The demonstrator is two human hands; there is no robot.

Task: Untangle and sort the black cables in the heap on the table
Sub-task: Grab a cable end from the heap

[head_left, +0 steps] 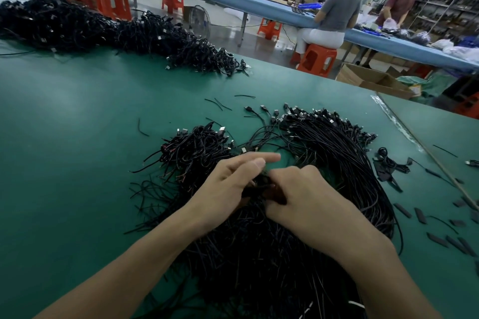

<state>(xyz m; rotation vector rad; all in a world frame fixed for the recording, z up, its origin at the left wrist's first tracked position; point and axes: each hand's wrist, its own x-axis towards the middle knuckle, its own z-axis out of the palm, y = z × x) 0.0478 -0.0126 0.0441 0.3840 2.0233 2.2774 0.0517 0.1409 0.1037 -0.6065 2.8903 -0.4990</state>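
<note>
A heap of tangled black cables (pixel 197 147) lies on the green table (pixel 77 116) in front of me. To its right a combed bundle of black cables (pixel 337 142) fans out, plugs at the far end. My left hand (pixel 233 186) and my right hand (pixel 303 194) meet over the near cables. Between them sits a small bunch of black cables (pixel 261 184). The left thumb and fingers pinch it while the index finger points forward. My right hand's fingers curl round the same bunch. More loose cables (pixel 259 267) spread under my forearms.
A long pile of black cables (pixel 103 31) runs along the table's far left. Short black sleeve pieces (pixel 438 238) lie scattered at the right, beside a thin rod (pixel 427 153). Beyond the table are red stools, cardboard boxes and two people at a blue bench.
</note>
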